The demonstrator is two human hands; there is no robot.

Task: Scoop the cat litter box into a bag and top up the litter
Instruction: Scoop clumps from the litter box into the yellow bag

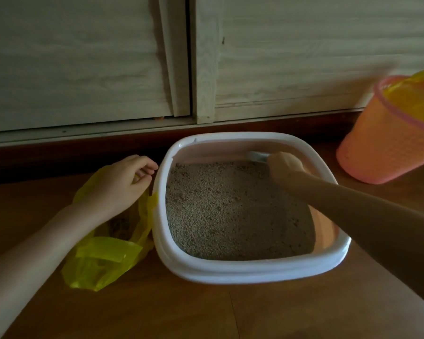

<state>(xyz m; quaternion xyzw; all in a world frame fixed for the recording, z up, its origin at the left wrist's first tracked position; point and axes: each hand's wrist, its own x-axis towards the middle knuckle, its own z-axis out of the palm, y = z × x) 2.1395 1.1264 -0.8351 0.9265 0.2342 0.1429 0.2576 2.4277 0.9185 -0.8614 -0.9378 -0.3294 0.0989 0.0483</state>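
— How far along does the job look?

— Part way, I'd judge. The yellow bag [103,255] lies on the floor just beside the litter box [230,272], touching its side wall, and something dark and grainy shows through the plastic, so some scooping looks done. The litter [230,211] sits fairly low against the pink inner wall, and no fresh litter supply is in view, so the top-up seems still to come.

— And the scoop?

— The right hand [285,165] has its fingers wrapped round the handle of a pale scoop [257,156]. The head sticks out just beyond the knuckles, at the far edge of the litter, close to the box's back wall. Whether it carries anything, I cannot tell.

— How does that arm lie?

— Stretched long across the box, forearm passing low over the litter from the near corner to the far one.

— The other hand?

— The left hand [125,182] hovers over the bag's mouth, fingers loosely curled. It may pinch the plastic edge at the fingertips, but that is unclear. An orange basket [387,148] stands well off past the gripping hand.
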